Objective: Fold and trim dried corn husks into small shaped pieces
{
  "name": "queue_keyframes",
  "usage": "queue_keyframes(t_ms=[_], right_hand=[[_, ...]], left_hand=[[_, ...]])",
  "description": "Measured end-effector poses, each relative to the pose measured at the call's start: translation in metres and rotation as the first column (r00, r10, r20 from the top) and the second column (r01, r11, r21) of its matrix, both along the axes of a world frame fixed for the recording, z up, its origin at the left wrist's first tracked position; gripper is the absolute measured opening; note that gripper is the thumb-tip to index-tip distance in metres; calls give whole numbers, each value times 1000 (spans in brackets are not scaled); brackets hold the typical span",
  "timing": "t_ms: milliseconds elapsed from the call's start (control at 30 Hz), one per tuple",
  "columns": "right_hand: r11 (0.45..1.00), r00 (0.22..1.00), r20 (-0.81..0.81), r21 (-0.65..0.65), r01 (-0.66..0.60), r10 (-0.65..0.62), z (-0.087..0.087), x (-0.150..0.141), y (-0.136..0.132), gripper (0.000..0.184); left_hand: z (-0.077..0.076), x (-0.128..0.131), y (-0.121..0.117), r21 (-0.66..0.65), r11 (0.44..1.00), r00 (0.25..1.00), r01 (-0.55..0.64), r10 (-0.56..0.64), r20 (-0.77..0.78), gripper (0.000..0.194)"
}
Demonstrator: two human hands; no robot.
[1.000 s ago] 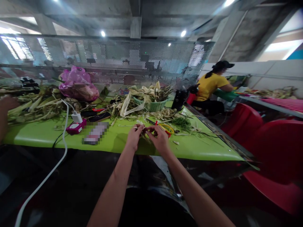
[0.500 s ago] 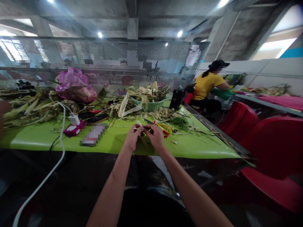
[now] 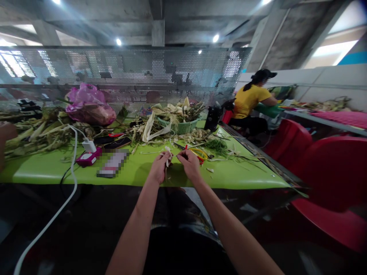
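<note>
My left hand (image 3: 158, 168) is closed around a small piece of pale dried husk (image 3: 168, 152), with a narrow end hanging below the fingers. A short gap to the right, my right hand (image 3: 190, 165) is held in a pinch; whatever is between its thumb and finger is too small to make out. Scissors with yellow and red handles (image 3: 204, 153) lie on the green table (image 3: 137, 172) just behind my right hand. A bunch of thin green strands (image 3: 217, 145) rests past them. Behind both hands stands a green basket (image 3: 186, 126) heaped with dry husks (image 3: 172, 110).
To the left are a phone (image 3: 113, 163), a purple power socket (image 3: 88, 157) with a white cable (image 3: 71, 173), a pink plastic bag (image 3: 90, 107) and piled husks (image 3: 43, 130). Another person's hand (image 3: 7, 130) shows at the left edge. Red chairs (image 3: 332, 172) and a person in yellow (image 3: 252, 101) are to the right.
My hands were together at the husk piece; now they are apart, the right one slightly to the right. The left hand still holds the husk.
</note>
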State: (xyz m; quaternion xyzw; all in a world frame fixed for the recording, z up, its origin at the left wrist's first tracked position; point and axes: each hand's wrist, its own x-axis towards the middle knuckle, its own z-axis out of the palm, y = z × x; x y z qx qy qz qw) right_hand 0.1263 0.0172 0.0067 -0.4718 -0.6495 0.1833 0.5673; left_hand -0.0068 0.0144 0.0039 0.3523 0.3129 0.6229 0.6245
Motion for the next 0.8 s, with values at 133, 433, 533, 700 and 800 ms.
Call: queue_keyframes(t_ms=[133, 433, 533, 700, 800], right_hand=[[996, 996, -28, 9, -88, 88, 5, 1, -4, 20], [985, 965, -206, -21, -171, 163, -2, 3, 5, 21], [989, 960, -245, -20, -144, 135, -4, 3, 8, 18], [998, 956, -289, -10, -61, 55, -3, 5, 6, 16], [999, 974, -222, 31, -28, 34, 5, 9, -2, 24]], left_hand=[[1, 1, -3, 14, 999, 997, 29, -28, -72, 28], [5, 4, -11, 54, 988, 970, 142, -128, -205, 24], [4, 4, -12, 113, 976, 937, 187, -143, -320, 20], [1, 5, -13, 99, 972, 879, 212, -146, -455, 22], [1, 7, -10, 137, 968, 862, 211, -119, -493, 23]])
